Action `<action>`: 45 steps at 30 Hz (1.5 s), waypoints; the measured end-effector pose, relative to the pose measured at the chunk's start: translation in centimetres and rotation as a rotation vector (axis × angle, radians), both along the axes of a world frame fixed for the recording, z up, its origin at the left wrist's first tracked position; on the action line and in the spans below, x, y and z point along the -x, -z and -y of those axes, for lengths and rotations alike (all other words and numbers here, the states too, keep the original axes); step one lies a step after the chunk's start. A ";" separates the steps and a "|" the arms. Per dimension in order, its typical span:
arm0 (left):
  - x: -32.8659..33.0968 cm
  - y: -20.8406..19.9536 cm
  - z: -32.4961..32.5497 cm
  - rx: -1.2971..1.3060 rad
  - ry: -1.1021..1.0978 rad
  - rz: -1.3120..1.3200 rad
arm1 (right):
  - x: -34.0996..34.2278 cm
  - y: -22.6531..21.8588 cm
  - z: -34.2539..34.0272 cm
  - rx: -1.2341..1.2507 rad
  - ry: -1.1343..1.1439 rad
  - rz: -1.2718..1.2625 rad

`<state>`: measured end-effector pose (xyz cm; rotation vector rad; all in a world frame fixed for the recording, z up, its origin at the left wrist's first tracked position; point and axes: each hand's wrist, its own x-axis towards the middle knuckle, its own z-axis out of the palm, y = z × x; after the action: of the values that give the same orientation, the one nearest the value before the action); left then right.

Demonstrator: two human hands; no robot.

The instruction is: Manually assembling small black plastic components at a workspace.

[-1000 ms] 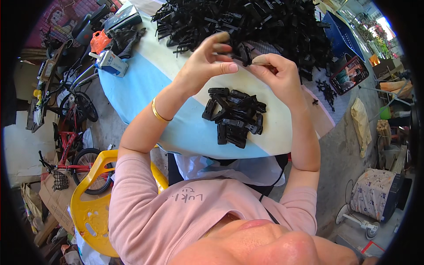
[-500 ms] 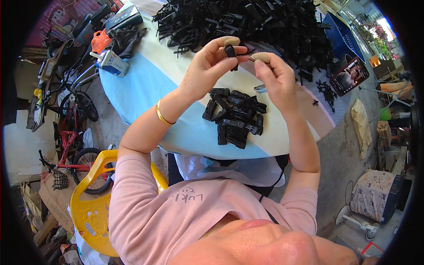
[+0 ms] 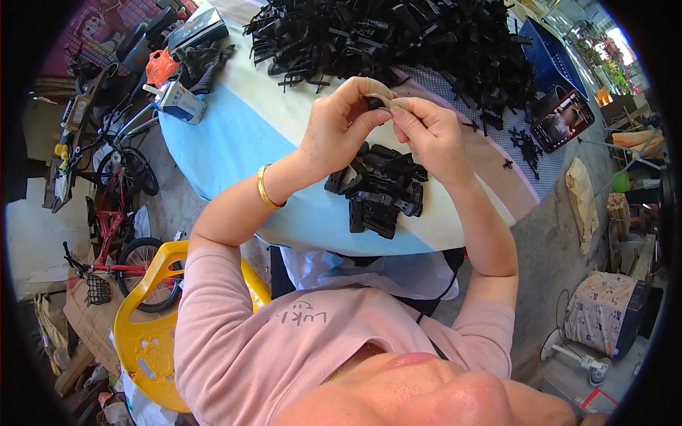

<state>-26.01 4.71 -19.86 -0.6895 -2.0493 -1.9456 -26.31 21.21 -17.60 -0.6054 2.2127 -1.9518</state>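
Above the table my left hand (image 3: 339, 126) pinches a small black plastic part (image 3: 374, 104), mostly hidden by the fingers. My right hand (image 3: 435, 140) is closed, its thumb and forefinger meeting the left fingertips at that part. Whether it grips a separate small piece is hidden. Beige covers wrap some fingertips on both hands. Just below the hands lies a small heap of black plastic parts (image 3: 383, 192). Beyond them spreads a large pile of similar black parts (image 3: 405, 39).
The striped tablecloth (image 3: 234, 156) covers the table. On the right are a phone (image 3: 563, 122), a blue crate (image 3: 550, 60) and scattered small black pieces (image 3: 524, 148). A blue-and-white carton (image 3: 181, 101) stands at the left edge, near dark gloves (image 3: 206, 67). A yellow chair (image 3: 145, 326) is beside me.
Both hands have come together and lowered slightly toward me. My right fingertips, apart from the left ones before, now touch them at the black part.
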 end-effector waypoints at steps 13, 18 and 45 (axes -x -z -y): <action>-0.2 -0.8 -0.4 0.597 -0.272 -0.402 | 0.5 0.2 -0.4 -0.237 0.084 -0.345; 0.3 -2.4 1.3 0.478 -0.052 -0.267 | 1.5 0.0 -1.8 -0.027 0.012 -0.176; -0.2 -1.4 0.5 -0.074 0.093 0.206 | 0.2 -0.4 -0.7 -0.147 0.014 -0.248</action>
<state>-25.79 4.17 -18.48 -0.6009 -2.0808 -2.2168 -26.51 21.91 -17.24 -0.8527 2.4834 -1.7836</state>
